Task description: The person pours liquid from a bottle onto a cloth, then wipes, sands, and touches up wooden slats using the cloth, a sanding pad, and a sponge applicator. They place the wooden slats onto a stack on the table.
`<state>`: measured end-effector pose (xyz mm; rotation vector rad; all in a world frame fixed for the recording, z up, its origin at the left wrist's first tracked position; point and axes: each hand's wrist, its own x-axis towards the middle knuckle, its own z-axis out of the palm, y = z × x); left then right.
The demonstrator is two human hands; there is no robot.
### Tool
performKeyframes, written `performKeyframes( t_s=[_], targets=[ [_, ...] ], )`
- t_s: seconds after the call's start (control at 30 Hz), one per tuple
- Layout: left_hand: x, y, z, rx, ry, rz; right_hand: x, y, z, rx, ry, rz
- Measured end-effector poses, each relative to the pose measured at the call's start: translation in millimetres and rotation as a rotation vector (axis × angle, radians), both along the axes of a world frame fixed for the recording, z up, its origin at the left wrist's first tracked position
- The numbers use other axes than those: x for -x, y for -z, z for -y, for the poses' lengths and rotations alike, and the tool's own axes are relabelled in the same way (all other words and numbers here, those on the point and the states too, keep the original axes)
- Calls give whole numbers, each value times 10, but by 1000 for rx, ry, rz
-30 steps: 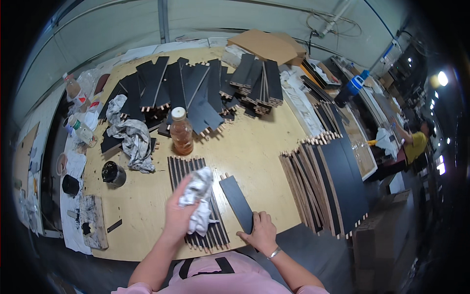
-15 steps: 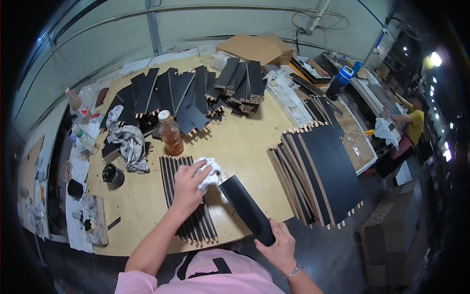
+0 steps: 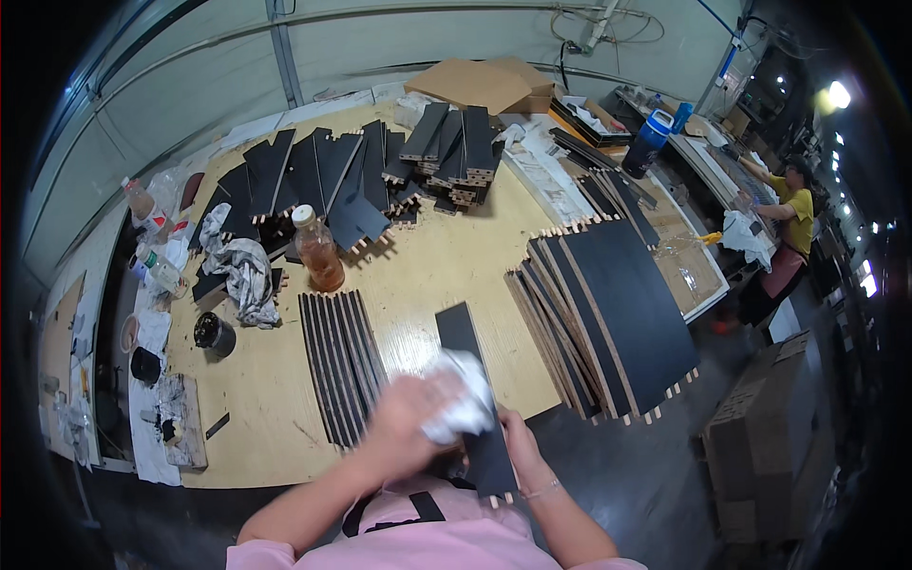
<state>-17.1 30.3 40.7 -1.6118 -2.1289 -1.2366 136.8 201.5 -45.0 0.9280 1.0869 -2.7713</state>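
My left hand (image 3: 404, 423), blurred by motion, is closed on a wadded white cloth (image 3: 465, 394) pressed against a narrow black board (image 3: 458, 328). Gripping that board by its long right edge is my right hand (image 3: 521, 448). The board stands tilted over the table's front edge, with light wooden dowels at its lower end; its middle is hidden behind the cloth. Left of it, a row of narrow black boards (image 3: 337, 366) rests on edge, side by side. To the right lies a stack of wider black boards (image 3: 627, 313) with dowels in their ends.
Many black boards (image 3: 328, 171) are heaped at the back of the table (image 3: 446, 256). Nearer stand a bottle of amber liquid (image 3: 318, 252) and a jar of black liquid (image 3: 215, 334), beside a stained rag (image 3: 245, 275). A cardboard box (image 3: 769, 437) stands right; a person in yellow (image 3: 793, 209) works beyond.
My right hand has brought the board nearer my body and turned it more upright. My left hand has moved the cloth right and down onto the board.
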Motion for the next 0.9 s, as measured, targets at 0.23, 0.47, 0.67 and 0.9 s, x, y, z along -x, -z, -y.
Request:
performKeyframes(
  t_s=[0.23,0.47,0.67,0.9],
  targets=[
    [765,217,-133,-28,-275,-112,268,-250,176,93,-262,-80],
    [-537,358,244,17,220,73,565,72,-203,152,-144,-260],
    [239,201,-110,-32,-21,45,691,46,-191,193,-148,-253],
    [7,324,586,75,-104,376,739,-102,-496,165,-52,-182]
  ],
)
